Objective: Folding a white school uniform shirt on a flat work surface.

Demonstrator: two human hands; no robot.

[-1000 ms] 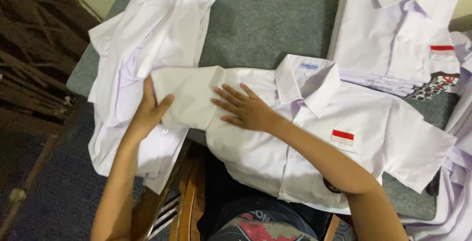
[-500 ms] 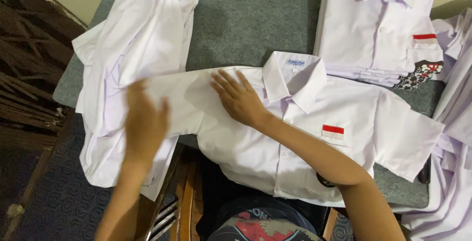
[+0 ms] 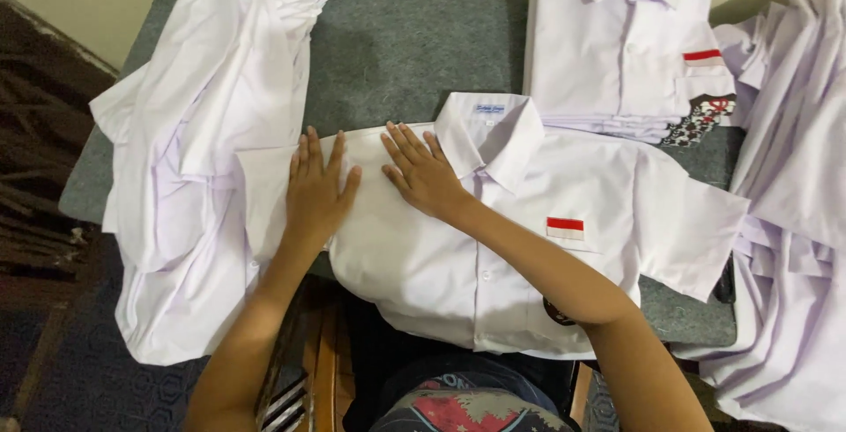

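Both hands — left hand (image 3: pixel 315 192), right hand (image 3: pixel 423 172) — press flat, fingers spread, on one smooth white school shirt (image 3: pixel 529 247) at the grey felt table's (image 3: pixel 405 44) near edge.

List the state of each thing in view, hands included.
Shirt: buttoned, face up, spread flat, left sleeve folded inward.
Left hand: flat on the folded sleeve.
Right hand: flat on the shirt beside the collar.
Folded shirts: stacked neatly.
Left pile: loose, unfolded.
Right pile: loose, draped.
Table: grey-covered.

A home garment-folding corner: stacked white uniform shirts (image 3: pixel 621 44) on a grey felt-covered table (image 3: pixel 405 44), wooden furniture (image 3: pixel 40 177) beside.
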